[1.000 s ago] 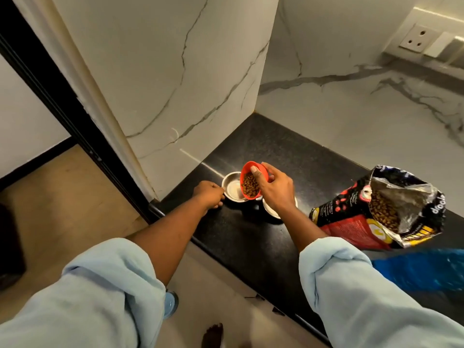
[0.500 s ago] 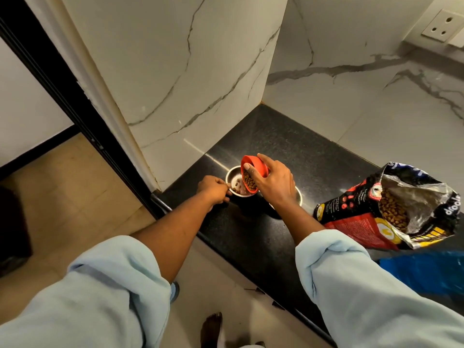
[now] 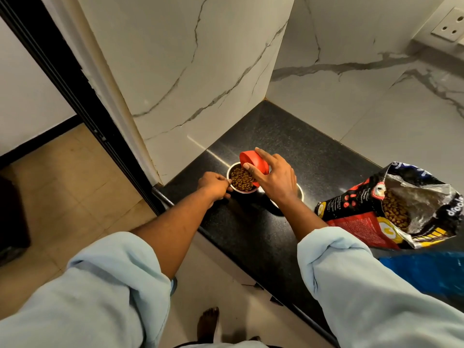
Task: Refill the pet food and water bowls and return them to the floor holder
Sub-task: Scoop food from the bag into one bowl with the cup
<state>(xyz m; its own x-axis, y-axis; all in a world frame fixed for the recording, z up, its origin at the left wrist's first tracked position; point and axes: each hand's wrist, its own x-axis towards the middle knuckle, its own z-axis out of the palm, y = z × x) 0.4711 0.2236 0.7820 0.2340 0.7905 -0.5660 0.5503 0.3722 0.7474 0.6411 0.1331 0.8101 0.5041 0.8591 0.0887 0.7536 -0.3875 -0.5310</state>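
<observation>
Left hand sits at the near-left of the steel food bowl, fingers curled and pinching its rim to steady it on the black counter. Right hand is wrapped round the red cup, fingers over its base and thumb along the side. A second ago that cup stood mouth-up and full above a bare bowl. Half a second ago it was tipping. Now it hangs mouth-down over the bowl's far-right edge and the kibble lies heaped inside the bowl. My reading is that the food pour is all but finished. The water fill and the carry down to the floor holder are not yet done, and the holder is not in view.

Around them, nearest first: a bare foot on the floor below the counter edge, then a blue sheet at the counter's near-right. Beyond it an opened food bag lies on its side with its mouth gaping toward the camera and kibble showing. It could spill if knocked when the cup goes back. A second steel bowl sits just behind the right wrist, mostly hidden, so its contents cannot be told. Marble walls close the corner, with a socket high on the far right.
</observation>
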